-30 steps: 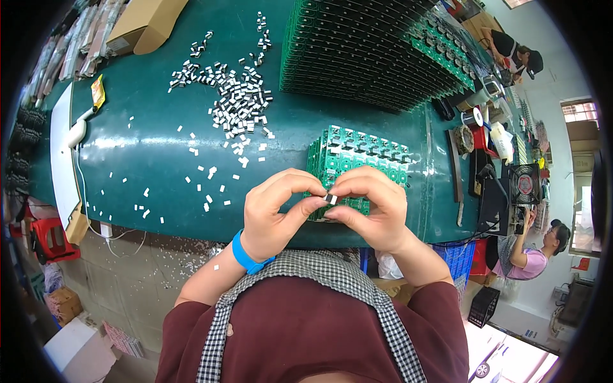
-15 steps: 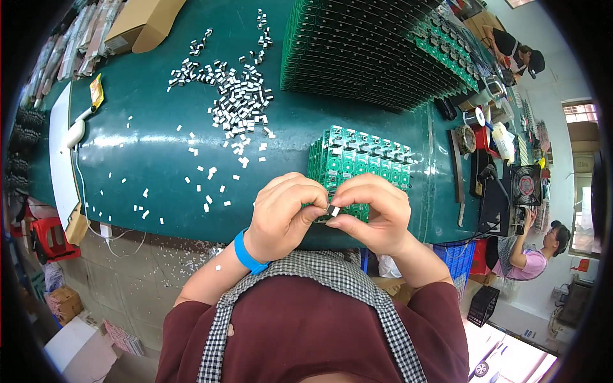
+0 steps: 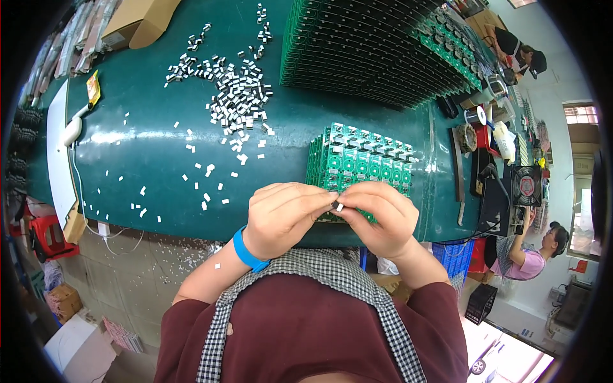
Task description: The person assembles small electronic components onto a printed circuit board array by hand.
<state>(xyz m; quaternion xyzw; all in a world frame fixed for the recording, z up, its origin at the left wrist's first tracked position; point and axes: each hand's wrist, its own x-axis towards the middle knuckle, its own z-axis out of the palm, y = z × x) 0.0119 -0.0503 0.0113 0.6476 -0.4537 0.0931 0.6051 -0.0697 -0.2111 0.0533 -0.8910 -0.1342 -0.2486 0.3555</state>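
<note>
Fingers of both my hands meet at the near edge of the green bench, pinching one small white-and-black component between their tips. My left hand, with a blue wristband at the wrist, curls in from the left; my right hand closes in from the right. Directly behind them lies a stack of green circuit boards. A loose pile of similar small components is scattered farther back, with strays across the bench.
</note>
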